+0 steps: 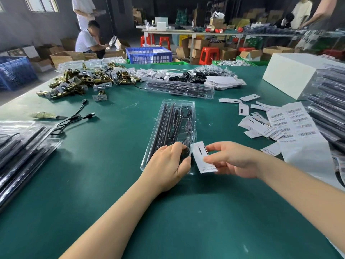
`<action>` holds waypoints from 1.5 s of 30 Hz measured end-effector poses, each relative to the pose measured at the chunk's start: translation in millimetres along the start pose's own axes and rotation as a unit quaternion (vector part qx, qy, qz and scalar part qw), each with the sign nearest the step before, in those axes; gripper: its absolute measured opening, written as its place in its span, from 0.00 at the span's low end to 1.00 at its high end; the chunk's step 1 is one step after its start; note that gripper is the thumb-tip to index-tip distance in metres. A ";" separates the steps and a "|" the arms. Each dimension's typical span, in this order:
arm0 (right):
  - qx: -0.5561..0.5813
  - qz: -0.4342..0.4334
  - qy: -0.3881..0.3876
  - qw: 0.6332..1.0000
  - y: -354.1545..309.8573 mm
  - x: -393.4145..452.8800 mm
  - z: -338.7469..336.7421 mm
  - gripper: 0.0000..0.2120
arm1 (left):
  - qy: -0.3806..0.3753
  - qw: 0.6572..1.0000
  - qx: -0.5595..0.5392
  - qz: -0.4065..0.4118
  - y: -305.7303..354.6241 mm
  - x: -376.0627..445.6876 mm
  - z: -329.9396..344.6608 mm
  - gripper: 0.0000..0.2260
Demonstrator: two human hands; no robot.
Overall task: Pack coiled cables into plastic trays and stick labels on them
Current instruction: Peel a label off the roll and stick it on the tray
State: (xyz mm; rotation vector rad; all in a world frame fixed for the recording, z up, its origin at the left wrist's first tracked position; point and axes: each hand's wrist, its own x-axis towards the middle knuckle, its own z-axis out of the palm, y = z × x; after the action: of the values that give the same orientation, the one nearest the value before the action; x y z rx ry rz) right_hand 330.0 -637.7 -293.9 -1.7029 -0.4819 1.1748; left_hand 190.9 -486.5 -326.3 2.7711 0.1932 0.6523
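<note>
Head view shows a clear plastic tray point(175, 126) lying on the green table point(112, 165), its long axis running from near to far with a slight lean left at the near end. The left hand point(168, 165) rests on the tray's near end, fingers curled down onto a dark coiled cable point(183, 152) in the compartment there; it seems to be pressing or gripping it, though the fingers hide the contact. The right hand point(231, 159) pinches a white label point(202, 156) between thumb and fingertips, just right of the left hand and overlapping the tray's near right corner. The label's long side lies roughly along the tray. So the label's target sits immediately left of the right hand, which is the nearer one to stick it. A sheet of barcode labels point(296, 126) lies to the right.
</note>
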 end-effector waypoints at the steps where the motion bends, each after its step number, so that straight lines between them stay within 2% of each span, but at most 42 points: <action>1: 0.006 -0.003 0.001 1.000 -0.4 3.7 1.8 0.13 | 0.002 1.000 -0.002 -0.001 -0.5 0.1 0.1 0.22; 8: 0.045 0.000 0.027 0.999 -4.9 26.1 8.8 0.10 | 0.007 1.000 -0.002 0.000 -1.5 0.9 1.1 0.21; 14: 0.067 0.000 0.024 0.998 -8.9 30.0 7.5 0.11 | -0.002 1.000 -0.009 -0.004 0.3 -0.9 -1.3 0.31; 19: 0.081 0.021 -0.005 0.996 -14.6 27.4 2.3 0.08 | 0.000 1.000 -0.017 -0.005 -0.4 -0.5 -0.1 0.26; 22: 0.086 0.024 -0.003 0.996 -15.9 27.1 4.6 0.09 | 0.002 1.000 -0.015 -0.004 0.4 -0.8 -0.7 0.30; 28: 0.018 0.034 0.016 0.999 -14.6 17.9 -3.6 0.12 | 0.004 1.000 -0.020 -0.004 -0.4 -0.7 -0.7 0.31; 31: 0.069 0.024 0.045 0.996 -9.6 13.8 -10.7 0.13 | -0.002 1.000 -0.017 -0.004 -0.4 -0.2 -0.3 0.31; 34: 0.101 0.023 0.047 0.994 -8.0 14.6 -9.4 0.12 | 0.001 1.000 -0.024 -0.006 -0.4 -0.2 0.8 0.26; 40: 0.059 0.041 0.009 0.997 -9.9 9.5 -11.8 0.11 | 0.003 0.999 -0.048 -0.019 -2.4 0.0 1.4 0.23; 45: -0.026 0.060 -0.074 0.995 -7.8 0.2 -18.1 0.16 | -0.008 0.999 -0.038 -0.020 -3.8 0.4 3.3 0.23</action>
State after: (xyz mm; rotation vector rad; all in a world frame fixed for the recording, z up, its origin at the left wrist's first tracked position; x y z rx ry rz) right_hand 347.3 -642.9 -286.2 -1.7154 -0.5098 1.3935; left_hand 192.5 -483.6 -330.2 2.6927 0.2149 0.6146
